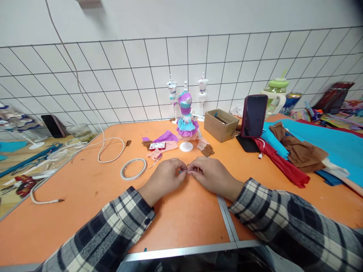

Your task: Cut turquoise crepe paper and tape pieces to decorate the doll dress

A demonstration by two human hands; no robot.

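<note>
Orange tabletop spreads beneath the fingers. Thumb and forefinger are pressed together on both the left hand and the right hand, and their tips meet; anything pinched there is too small to make out. Just left of the left fingers, a white tape roll lies flat. Straight beyond the fingertips, a small dress form stands upright in a turquoise and purple ruffled outfit. Left of its base lies a purple scrap. Farther out, two white mannequins stand behind. Right of the fingers, beyond them, are a cardboard box and an upright phone.
</note>
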